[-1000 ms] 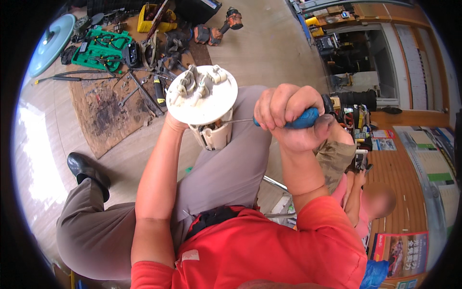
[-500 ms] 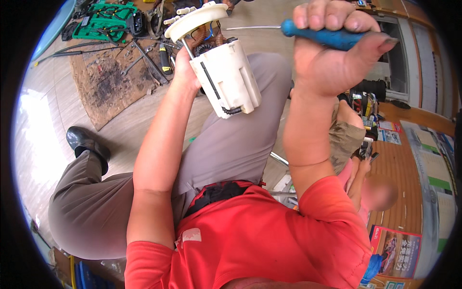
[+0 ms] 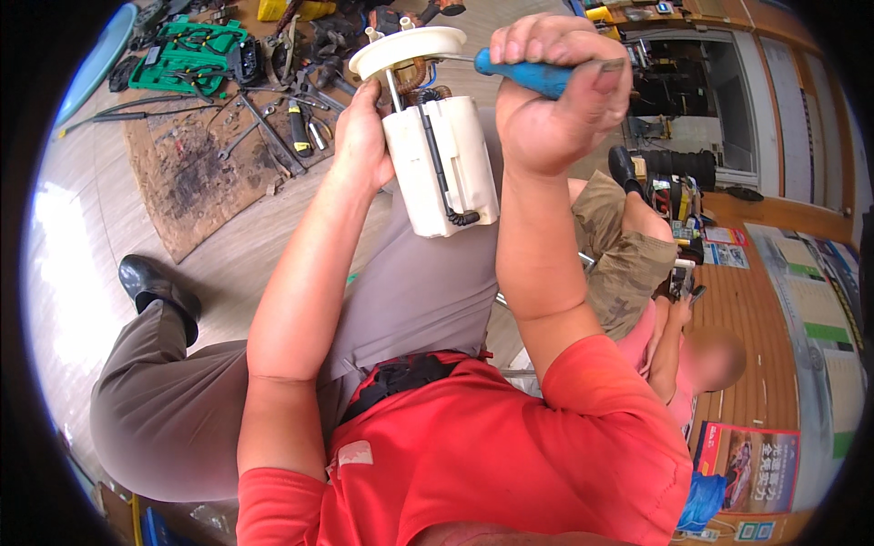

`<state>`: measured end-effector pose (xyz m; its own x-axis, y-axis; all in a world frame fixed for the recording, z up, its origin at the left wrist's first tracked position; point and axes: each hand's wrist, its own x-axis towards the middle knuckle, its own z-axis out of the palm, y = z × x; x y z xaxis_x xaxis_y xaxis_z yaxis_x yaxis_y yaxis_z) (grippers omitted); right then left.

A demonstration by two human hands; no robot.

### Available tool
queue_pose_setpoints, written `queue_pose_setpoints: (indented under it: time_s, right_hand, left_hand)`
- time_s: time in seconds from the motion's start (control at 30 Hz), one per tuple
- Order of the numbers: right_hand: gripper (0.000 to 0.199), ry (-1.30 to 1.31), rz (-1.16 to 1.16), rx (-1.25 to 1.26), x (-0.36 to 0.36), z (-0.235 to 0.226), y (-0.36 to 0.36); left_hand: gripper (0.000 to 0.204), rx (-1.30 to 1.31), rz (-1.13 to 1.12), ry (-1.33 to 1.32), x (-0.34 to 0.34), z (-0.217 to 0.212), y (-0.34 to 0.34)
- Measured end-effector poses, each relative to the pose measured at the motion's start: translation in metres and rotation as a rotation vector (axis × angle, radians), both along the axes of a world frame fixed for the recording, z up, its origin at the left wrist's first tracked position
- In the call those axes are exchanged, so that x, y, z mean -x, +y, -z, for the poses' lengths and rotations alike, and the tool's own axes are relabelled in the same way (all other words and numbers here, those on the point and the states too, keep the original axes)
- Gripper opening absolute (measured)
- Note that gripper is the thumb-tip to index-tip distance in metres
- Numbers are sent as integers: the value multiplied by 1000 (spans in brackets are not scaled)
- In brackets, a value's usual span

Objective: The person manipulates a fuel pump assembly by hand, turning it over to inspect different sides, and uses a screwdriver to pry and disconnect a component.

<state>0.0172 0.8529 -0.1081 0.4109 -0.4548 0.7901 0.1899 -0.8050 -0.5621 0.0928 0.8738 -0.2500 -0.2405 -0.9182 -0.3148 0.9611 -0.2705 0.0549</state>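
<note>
My left hand [image 3: 362, 136] grips a white fuel pump module [image 3: 442, 168] from its left side, holding it upright above my thigh. The module has a round flange on top, a metal rod, brown corrugated hose and wires below the flange, and a black tube down its body. In my right hand [image 3: 564, 100] is a screwdriver with a blue handle [image 3: 523, 73]. Its thin shaft points left and reaches under the flange's right edge, close to the hose and wires. Where the tip ends is hidden among them.
A stained board [image 3: 196, 164] on the floor carries a wrench [image 3: 238, 141] and several other tools. Behind it lies an open green tool case [image 3: 187, 59]. To the right, another person [image 3: 628, 255] in camouflage shorts sits holding a phone. A poster [image 3: 748, 469] hangs at lower right.
My right hand has moved left and down, bringing the screwdriver's shaft in under the flange. The module has shifted slightly right and stands more upright.
</note>
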Motion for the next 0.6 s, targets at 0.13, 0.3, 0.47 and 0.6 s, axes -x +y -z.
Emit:
queue_pose_setpoints:
  time_s: [0.13, 0.3, 0.47, 0.6]
  right_hand:
    - [40, 59, 1, 99, -3, 11, 3]
    - [34, 294, 144, 284, 1, 9, 16]
    - [25, 277, 196, 101, 10, 18, 21]
    - [17, 54, 135, 16, 9, 12, 19]
  left_hand:
    - [49, 114, -103, 108, -2, -5, 6]
    - [53, 258, -163, 35, -3, -7, 11]
    - [66, 271, -170, -114, 5, 16, 0]
    - [62, 306, -93, -154, 0, 19, 1]
